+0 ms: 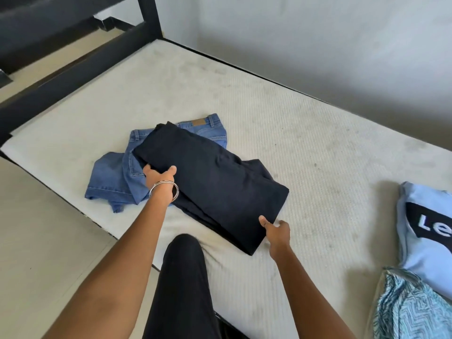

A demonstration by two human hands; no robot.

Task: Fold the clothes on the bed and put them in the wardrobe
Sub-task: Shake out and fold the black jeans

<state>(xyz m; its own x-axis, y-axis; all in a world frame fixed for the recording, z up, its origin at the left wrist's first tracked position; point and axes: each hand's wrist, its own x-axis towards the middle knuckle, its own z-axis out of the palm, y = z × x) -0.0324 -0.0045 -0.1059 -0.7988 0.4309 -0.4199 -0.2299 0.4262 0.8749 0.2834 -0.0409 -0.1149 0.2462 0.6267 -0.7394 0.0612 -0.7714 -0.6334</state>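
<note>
Two hands work one garment here: we have our left hand [160, 176] curled over the far-left edge of the folded dark trousers [215, 182], thumb on top and fingers tucked under, while our right hand [275, 230] pinches the near-right corner of the same bundle. Holding it at opposite ends, we judge, keeps the fold from slipping open as the bundle is squared up or lifted. The trousers lie on the bare mattress [305, 123], their far end overlapping a pair of blue jeans [115, 177] that sits partly beneath them and spreads out to their left. Well to the right of the trousers, a light blue printed shirt [420, 243] and a patterned teal cloth [411, 311] wait at the mattress edge. No wardrobe, basket or other container is in view, so nothing appears stowed yet.
</note>
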